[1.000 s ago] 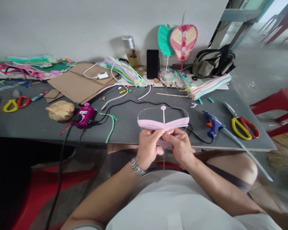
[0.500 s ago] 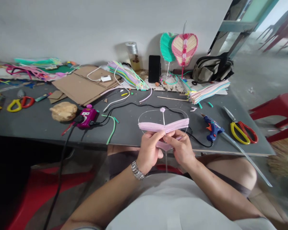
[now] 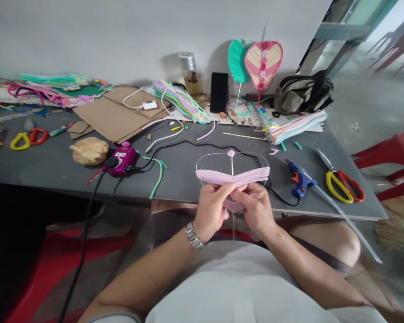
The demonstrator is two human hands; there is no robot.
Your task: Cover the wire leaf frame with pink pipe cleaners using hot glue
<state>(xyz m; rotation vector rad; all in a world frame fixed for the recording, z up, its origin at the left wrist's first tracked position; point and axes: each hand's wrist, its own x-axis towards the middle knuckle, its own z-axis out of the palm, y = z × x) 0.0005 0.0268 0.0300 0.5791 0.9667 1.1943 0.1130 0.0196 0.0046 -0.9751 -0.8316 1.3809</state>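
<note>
Both hands are at a hand fan in the making, a thin wire frame [image 3: 202, 157] with pale pink pipe cleaners [image 3: 215, 176] laid across it in a shallow V. My left hand [image 3: 212, 206], below a silver wristwatch, pinches the pink strips near the middle stem. From the other side, my right hand [image 3: 255, 207] closes its thumb and fingers on the same spot. A small pink pompom-like tip [image 3: 230, 153] tops the stem. More pink strips show below the fingers, and the fingers partly hide the centre of the frame.
Right of the hands lie a blue glue gun [image 3: 301, 181] with a long glue stick and scissors [image 3: 341, 181]. A purple power socket [image 3: 123, 159], cardboard [image 3: 121, 114] and pipe cleaner bundles [image 3: 180, 101] are leftward. Finished fans [image 3: 264, 65], a phone [image 3: 218, 92] and a bag [image 3: 303, 94] stand behind.
The view has shifted slightly, so the table and wall items appear a little displaced. Both hands keep nearly the same grip on the fan.
</note>
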